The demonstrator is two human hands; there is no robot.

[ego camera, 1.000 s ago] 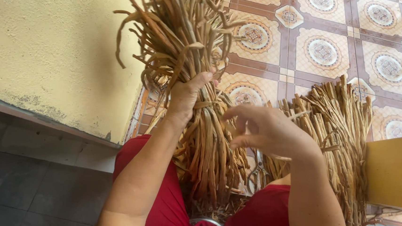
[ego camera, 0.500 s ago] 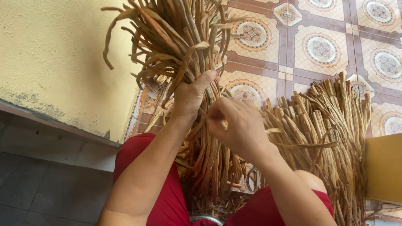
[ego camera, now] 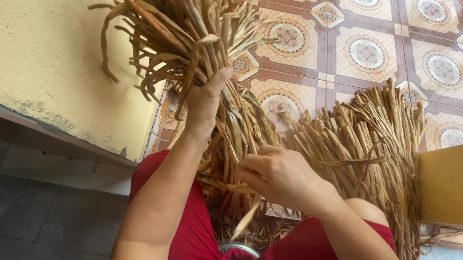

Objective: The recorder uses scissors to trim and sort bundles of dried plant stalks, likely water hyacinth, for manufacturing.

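My left hand grips a thick bundle of dried tan plant strips near its middle and holds it upright over my lap. The bundle's loose ends fan out above the hand. My right hand is lower, against the bundle's lower half, with its fingers closed on a few strips that hang down. My legs in red cloth are beneath.
A second heap of the same dried strips lies on the patterned tile floor to the right. A yellow wall stands at the left, and a yellow box-like edge at the right.
My right hand has dropped from beside the left hand down along the bundle, drawing a few strips with it. The left hand has stayed on the bundle.
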